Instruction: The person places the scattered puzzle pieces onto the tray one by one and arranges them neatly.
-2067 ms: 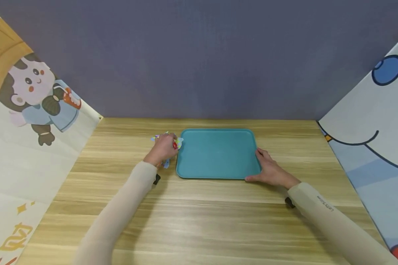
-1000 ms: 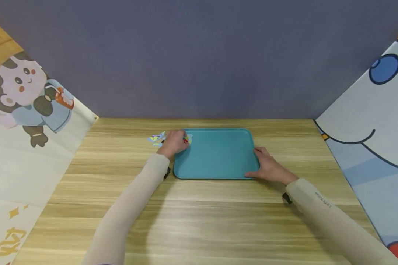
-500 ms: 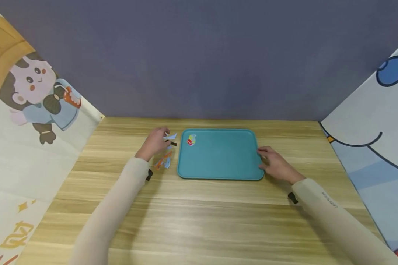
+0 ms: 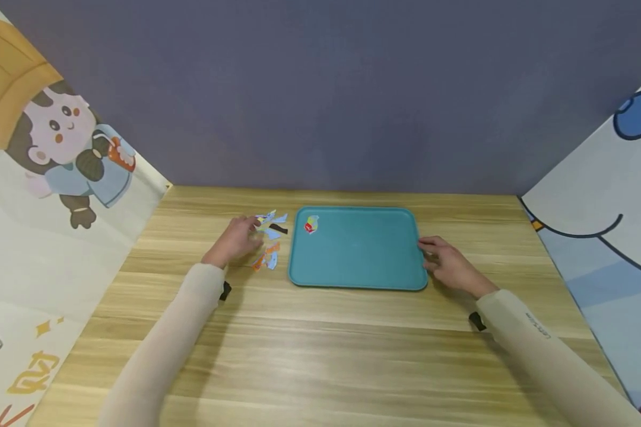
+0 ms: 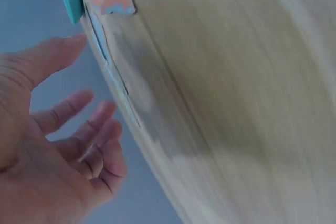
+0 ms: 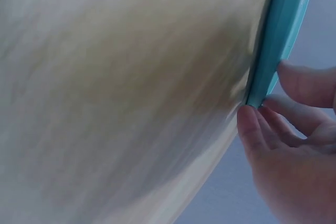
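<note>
My left hand hovers beside a loose group of flat, irregularly cut colourful pieces on the table, left of the tray. Its fingers are loosely bent, and nothing lies between them. Among the pieces are a dark strip and an orange-and-blue cluster. One red-and-yellow flat piece lies in the upper left corner of the blue-green tray. At the tray's right edge my right hand touches the side wall with fingertips and thumb. The right wrist view shows these fingertips against the tray's end.
The wood-grain table runs back to a dark grey-blue panel. White panels with cartoon prints stand at both sides, the left one and the right one. A dark band hangs below the left sleeve.
The left hand carried the red-and-yellow piece onto the tray, let go, and moved back left over the loose pieces. My right hand shifted from the tray's near right corner up along its right side.
</note>
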A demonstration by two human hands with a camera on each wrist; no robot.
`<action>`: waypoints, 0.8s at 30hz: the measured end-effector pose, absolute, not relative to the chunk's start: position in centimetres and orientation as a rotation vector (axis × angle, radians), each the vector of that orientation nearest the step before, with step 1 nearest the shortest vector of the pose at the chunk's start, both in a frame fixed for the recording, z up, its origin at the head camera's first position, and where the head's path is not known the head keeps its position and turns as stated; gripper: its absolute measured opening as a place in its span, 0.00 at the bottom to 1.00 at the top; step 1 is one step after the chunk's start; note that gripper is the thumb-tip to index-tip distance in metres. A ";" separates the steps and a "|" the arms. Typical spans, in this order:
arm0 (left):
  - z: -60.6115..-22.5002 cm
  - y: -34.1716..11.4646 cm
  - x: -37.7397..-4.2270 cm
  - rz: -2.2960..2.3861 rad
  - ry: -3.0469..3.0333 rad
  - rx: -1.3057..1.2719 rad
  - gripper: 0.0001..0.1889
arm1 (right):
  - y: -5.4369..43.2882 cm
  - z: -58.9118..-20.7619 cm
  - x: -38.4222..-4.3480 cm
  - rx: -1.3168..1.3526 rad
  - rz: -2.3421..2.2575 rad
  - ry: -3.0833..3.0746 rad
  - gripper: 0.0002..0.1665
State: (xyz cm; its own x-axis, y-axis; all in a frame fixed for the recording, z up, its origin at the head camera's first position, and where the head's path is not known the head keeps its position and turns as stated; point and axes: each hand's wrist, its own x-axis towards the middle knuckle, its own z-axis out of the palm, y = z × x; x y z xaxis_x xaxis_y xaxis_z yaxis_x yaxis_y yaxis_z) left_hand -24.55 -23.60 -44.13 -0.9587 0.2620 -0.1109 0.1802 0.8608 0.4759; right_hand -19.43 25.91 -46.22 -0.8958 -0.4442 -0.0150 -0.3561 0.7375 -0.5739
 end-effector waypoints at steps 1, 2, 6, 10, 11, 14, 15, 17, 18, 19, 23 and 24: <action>-44.3 -23.5 -24.6 0.701 2.876 0.318 0.27 | 25.9 -46.3 -19.4 -0.645 -0.875 2.789 0.30; -44.4 -23.4 -24.7 0.693 2.890 0.294 0.28 | 26.0 -46.3 -19.5 -0.641 -0.878 2.791 0.30; -44.9 -22.4 -25.0 0.658 2.930 0.193 0.34 | 26.0 -46.6 -19.5 -0.657 -0.872 2.797 0.30; -45.1 -21.4 -25.3 0.635 2.923 0.107 0.38 | 26.0 -46.8 -19.4 -0.687 -0.879 2.805 0.30; -45.1 -21.2 -25.4 0.624 2.923 0.095 0.38 | 26.0 -46.8 -19.4 -0.695 -0.885 2.807 0.30; -45.1 -20.8 -25.6 0.600 2.922 0.080 0.36 | 26.0 -46.9 -19.5 -0.708 -0.899 2.804 0.30; -45.1 -20.7 -25.6 0.599 2.921 0.081 0.36 | 26.0 -47.0 -19.5 -0.704 -0.901 2.803 0.30; -45.1 -20.6 -25.7 0.614 2.918 0.077 0.34 | 26.0 -46.9 -19.5 -0.698 -0.899 2.798 0.30; -45.1 -20.6 -25.7 0.619 2.917 0.080 0.34 | 26.0 -46.9 -19.5 -0.692 -0.898 2.796 0.30; -45.1 -20.6 -25.7 0.624 2.917 0.082 0.34 | 26.0 -46.9 -19.5 -0.687 -0.895 2.796 0.30; -45.2 -20.5 -25.9 0.627 2.920 0.091 0.33 | 26.0 -46.7 -19.4 -0.680 -0.889 2.800 0.30; -45.2 -20.5 -26.0 0.620 2.920 0.096 0.33 | 26.0 -46.7 -19.3 -0.680 -0.889 2.801 0.30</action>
State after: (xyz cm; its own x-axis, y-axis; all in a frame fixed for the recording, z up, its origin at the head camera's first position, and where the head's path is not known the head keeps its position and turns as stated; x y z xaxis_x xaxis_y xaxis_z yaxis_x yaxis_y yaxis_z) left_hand -25.97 -20.50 -45.18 -0.9860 0.0944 -0.1372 0.0305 0.9123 0.4083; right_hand -19.34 25.95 -46.66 -0.8910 -0.4538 0.0164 -0.3801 0.7257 -0.5735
